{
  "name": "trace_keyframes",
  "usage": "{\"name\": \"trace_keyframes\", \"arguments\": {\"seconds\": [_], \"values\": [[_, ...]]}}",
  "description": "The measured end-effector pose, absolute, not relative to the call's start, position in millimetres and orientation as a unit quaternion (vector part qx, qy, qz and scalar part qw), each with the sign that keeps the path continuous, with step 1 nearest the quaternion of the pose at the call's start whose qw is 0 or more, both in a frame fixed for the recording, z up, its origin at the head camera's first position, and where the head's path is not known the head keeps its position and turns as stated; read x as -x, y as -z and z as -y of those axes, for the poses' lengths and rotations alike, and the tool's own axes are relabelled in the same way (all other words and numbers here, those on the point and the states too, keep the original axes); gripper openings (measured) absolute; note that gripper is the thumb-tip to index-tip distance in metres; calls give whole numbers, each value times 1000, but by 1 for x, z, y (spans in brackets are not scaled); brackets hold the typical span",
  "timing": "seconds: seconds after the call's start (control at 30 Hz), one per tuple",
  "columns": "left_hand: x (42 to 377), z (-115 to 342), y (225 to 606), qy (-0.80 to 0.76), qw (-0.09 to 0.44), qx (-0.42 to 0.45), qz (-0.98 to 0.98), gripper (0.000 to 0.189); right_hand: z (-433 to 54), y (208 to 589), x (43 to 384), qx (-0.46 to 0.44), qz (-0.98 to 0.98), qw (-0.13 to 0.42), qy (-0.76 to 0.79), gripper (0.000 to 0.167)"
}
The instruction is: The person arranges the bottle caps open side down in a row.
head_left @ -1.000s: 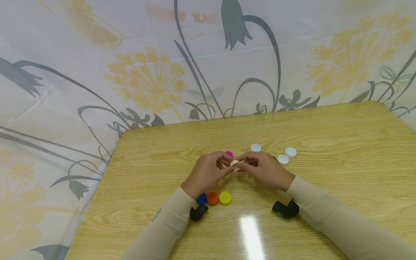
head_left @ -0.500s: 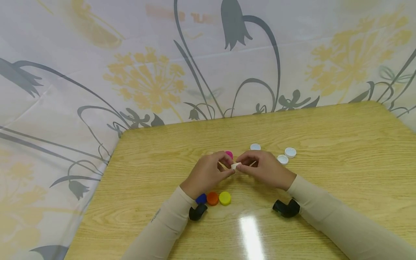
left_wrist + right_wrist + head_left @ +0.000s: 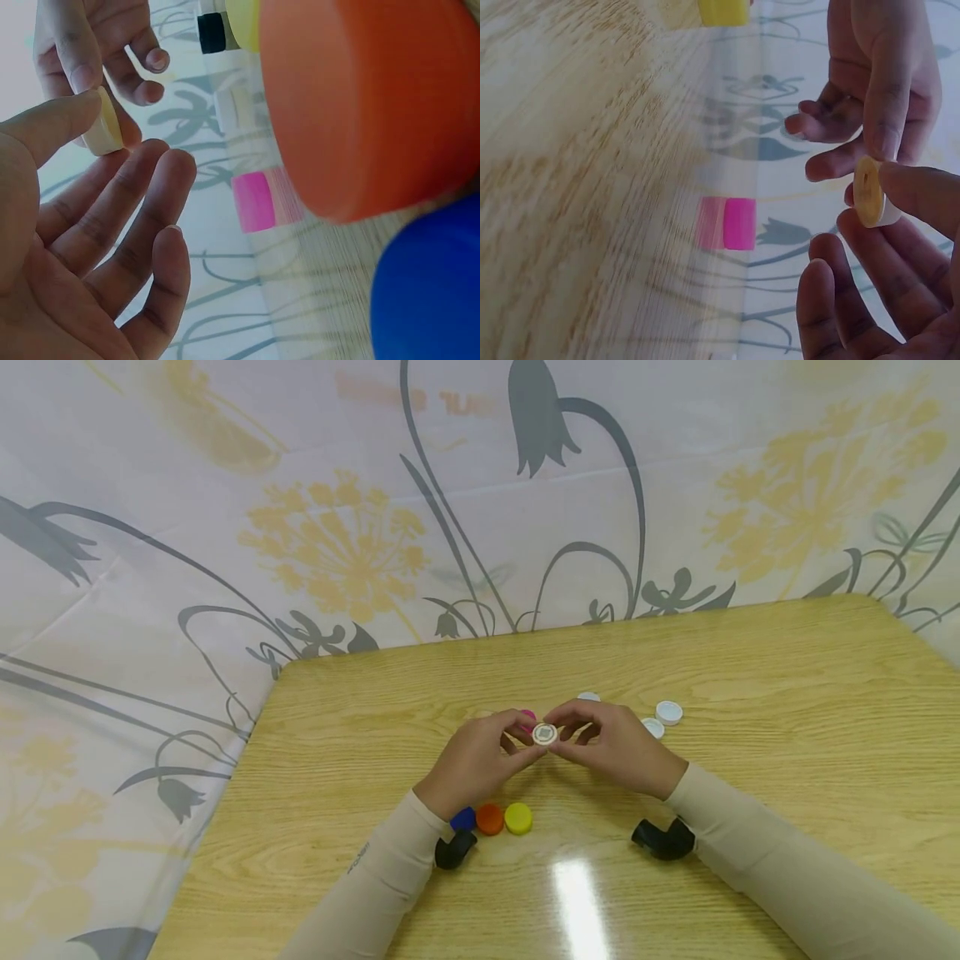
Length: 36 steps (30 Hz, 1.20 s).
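Note:
A small cream bottle cap (image 3: 545, 734) is up between both hands, its round patterned face toward the head camera. My left hand (image 3: 480, 754) pinches its left edge between thumb and fingertips. From the other side my right hand (image 3: 621, 749) pinches the right edge the same way. In the left wrist view the cap (image 3: 105, 126) shows edge-on, the other left fingers loosely bent below it. The right wrist view shows the cap's yellowish face (image 3: 868, 192). Just behind the left fingers a magenta cap (image 3: 528, 717) is partly hidden.
Blue (image 3: 462, 819), orange (image 3: 490, 819) and yellow (image 3: 518, 818) caps sit in a row near the left wrist. White caps (image 3: 670, 712) lie beyond the right hand, some partly covered by it. A black cap (image 3: 212, 33) shows in the left wrist view. Flower-patterned cloth (image 3: 480, 510) hangs behind the wooden table (image 3: 787, 710).
The cream cap has been turned over between the fingers, from edge-on half a second ago to face toward the head camera now. The right hand has risen slightly.

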<state>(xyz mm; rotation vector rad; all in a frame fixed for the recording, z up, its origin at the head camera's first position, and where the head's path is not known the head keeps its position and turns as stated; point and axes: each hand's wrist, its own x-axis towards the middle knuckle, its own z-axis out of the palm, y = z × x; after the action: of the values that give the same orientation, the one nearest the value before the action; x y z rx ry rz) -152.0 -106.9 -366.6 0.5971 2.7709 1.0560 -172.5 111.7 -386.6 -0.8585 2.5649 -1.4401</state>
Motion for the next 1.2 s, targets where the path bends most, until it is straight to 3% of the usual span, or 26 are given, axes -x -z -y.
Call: {"name": "trace_keyframes", "arguments": {"seconds": [0.37,0.77,1.2], "values": [[147,99,362,-336,46,-209,-917,28,-116,383,164,287,-838,28,463,24],[132,92,359,-310,69,-231,-920,25,-128,386,144,313,-831,26,460,23],[113,98,366,-237,52,-260,-935,24,-126,396,130,352,-801,74,479,21]]}}
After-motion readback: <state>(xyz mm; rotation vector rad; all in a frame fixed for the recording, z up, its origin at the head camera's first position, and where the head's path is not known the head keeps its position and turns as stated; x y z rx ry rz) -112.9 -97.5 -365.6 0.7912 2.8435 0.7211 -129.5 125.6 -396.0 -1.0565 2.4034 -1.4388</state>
